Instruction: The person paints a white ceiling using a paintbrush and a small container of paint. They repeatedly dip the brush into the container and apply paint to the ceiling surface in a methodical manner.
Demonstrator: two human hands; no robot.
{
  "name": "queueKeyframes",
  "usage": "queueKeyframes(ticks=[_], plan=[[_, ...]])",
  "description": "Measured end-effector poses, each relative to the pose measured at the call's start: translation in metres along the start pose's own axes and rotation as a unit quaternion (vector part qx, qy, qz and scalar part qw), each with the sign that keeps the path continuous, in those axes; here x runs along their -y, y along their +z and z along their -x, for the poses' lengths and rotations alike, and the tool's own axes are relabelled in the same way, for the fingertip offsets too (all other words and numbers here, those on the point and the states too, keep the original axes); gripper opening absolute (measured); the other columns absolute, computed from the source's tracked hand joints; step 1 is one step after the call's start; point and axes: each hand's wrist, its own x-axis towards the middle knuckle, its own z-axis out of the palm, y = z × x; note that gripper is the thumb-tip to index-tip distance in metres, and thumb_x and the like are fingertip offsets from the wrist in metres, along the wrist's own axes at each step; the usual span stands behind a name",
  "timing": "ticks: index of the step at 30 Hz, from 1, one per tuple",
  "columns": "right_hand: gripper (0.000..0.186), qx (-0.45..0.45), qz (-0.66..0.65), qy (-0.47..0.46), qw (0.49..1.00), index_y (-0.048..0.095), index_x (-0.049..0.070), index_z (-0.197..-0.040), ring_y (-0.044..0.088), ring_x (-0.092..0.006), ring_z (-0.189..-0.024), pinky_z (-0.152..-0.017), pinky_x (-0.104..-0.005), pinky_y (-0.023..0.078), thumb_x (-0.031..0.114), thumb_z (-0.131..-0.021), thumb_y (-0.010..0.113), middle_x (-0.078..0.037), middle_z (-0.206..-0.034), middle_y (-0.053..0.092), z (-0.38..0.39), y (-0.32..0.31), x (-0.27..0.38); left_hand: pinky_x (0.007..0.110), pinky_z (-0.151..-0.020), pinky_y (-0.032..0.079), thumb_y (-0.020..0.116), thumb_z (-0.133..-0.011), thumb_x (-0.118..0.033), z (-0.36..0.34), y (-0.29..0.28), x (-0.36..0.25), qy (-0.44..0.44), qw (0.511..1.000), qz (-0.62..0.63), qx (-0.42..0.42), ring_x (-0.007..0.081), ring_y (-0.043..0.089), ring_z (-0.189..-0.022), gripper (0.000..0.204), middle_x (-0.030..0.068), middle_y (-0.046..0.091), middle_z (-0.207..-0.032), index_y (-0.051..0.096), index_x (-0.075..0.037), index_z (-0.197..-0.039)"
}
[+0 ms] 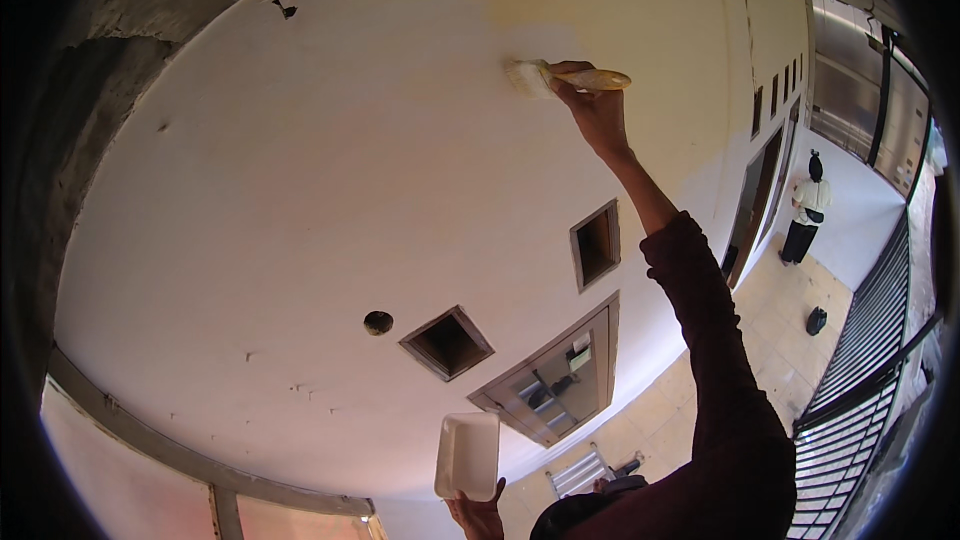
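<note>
Up at the wall [300, 200], my right hand [592, 118] is closed round the yellowish handle of a paintbrush [604, 80]. Its wide, pale bristles touch the wall beside the border between yellow and whitish paint. A yellow coat [640, 10] covers the wall's upper right part. Low down, my left hand [478, 515] grips the bottom end of a white rectangular paint tray [468, 452]. The tray's shallow inside faces me and looks pale; I cannot tell how much paint is in it.
Two square openings [447, 343] and a round hole [378, 323] pierce the wall near a framed window [560, 380]. A metal ladder [580, 475] stands below. Another person [808, 208] stands far right, near a black bag [816, 320] and a barred railing [850, 400].
</note>
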Motion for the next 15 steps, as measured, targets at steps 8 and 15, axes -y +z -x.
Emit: queueKeyframes(ticks=[8,15], plan=[[0.024,-0.158,0.092,0.081,0.980,0.076,0.007,-0.113,0.068,-0.0125,-0.080,-0.068,-0.0286,0.062,0.019,-0.092,0.074,-0.005,-0.097,0.072,-0.059,-0.084,-0.076,0.057,-0.089,0.059,0.056,-0.102,-0.045,0.001,0.009,-0.002,0.055,0.998,-0.012,0.005,0.0357,0.057,-0.125,0.066,0.0166,0.045,-0.149,0.033,-0.012,-0.154],[0.017,-0.209,0.223,-0.100,0.947,0.076,0.009,-0.108,0.072,-0.0128,-0.082,-0.071,-0.0275,0.056,0.014,-0.091,0.075,-0.003,-0.097,0.076,-0.051,-0.064,-0.069,0.065,-0.107,0.046,0.056,-0.103,-0.040,0.006,-0.002,0.001,0.015,1.000,0.002,0.016,0.0376,0.040,-0.144,0.068,0.0147,0.035,-0.161,0.028,-0.016,-0.159]])
